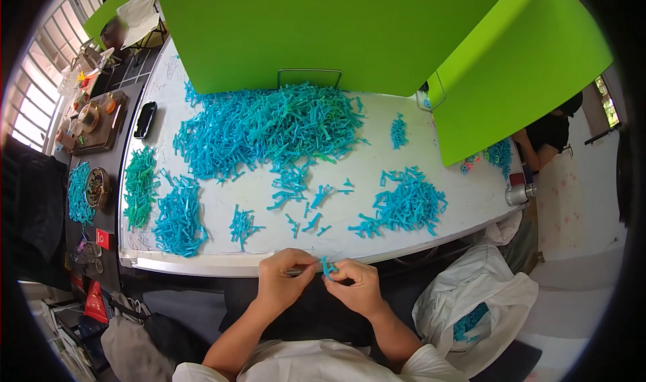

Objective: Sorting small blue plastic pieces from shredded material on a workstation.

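Note:
Just off the near edge of the white table (pixel 323 228), both my hands are close together. Between the fingertips of my right hand (pixel 356 288) is a small blue plastic piece (pixel 328 266) with forked ends. My left hand (pixel 286 282) is closed, thumb against fingers, beside that piece. A thin greyish sliver shows at its fingers, too small to name. Ahead lie a few scattered blue pieces (pixel 311 223), with a small pile (pixel 243 227) to their left and a larger blue pile (pixel 412 203) to the right.
A big blue-green heap (pixel 269 126) lies against an upright green board (pixel 303 32). A second green board (pixel 518 79) leans at the right, with another person's arm (pixel 528 152) beyond it. Green pieces (pixel 140 187) lie left. A white sack (pixel 471 294) with blue pieces stands at right.

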A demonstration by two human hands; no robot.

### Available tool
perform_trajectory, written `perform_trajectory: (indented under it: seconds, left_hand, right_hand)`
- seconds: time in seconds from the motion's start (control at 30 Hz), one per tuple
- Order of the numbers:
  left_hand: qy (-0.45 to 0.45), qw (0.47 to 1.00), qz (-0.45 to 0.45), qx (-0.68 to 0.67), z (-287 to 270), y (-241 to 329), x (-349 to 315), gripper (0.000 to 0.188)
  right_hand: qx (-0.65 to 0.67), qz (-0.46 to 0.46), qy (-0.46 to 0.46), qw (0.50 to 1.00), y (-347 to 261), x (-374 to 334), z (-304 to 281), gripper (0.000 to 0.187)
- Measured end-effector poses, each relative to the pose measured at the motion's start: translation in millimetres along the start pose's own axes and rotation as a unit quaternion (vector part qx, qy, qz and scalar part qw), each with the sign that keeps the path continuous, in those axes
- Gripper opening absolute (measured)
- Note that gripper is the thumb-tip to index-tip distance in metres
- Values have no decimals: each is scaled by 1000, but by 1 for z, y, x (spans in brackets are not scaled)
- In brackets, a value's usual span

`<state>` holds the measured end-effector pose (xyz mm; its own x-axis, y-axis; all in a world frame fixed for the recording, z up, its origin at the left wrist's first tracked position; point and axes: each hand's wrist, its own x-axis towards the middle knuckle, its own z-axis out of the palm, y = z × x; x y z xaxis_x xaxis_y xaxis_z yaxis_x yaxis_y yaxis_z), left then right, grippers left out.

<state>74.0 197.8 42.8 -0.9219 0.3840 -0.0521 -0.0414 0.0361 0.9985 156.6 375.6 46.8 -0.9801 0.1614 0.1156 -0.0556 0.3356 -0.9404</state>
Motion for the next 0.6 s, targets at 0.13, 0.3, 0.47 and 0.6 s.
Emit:
perform_trajectory:
  seconds: [0.13, 0.3, 0.47, 0.6]
  left_hand:
    - [26, 969, 199, 147, 22, 3, 18, 21]
    - [26, 937, 204, 283, 56, -4, 44, 23]
    - [-18, 907, 175, 383, 79, -12, 58, 14]
    - [-25, 914, 190, 358, 68, -7, 50, 10]
  right_hand:
    - [-53, -5, 86, 995, 3, 1, -8, 19]
    - [-206, 4, 310, 928, 24, 15, -52, 17]
    - [-299, -3, 409, 862, 52, 26, -99, 18]
    - [-328, 20, 419, 846, 49, 37, -96, 19]
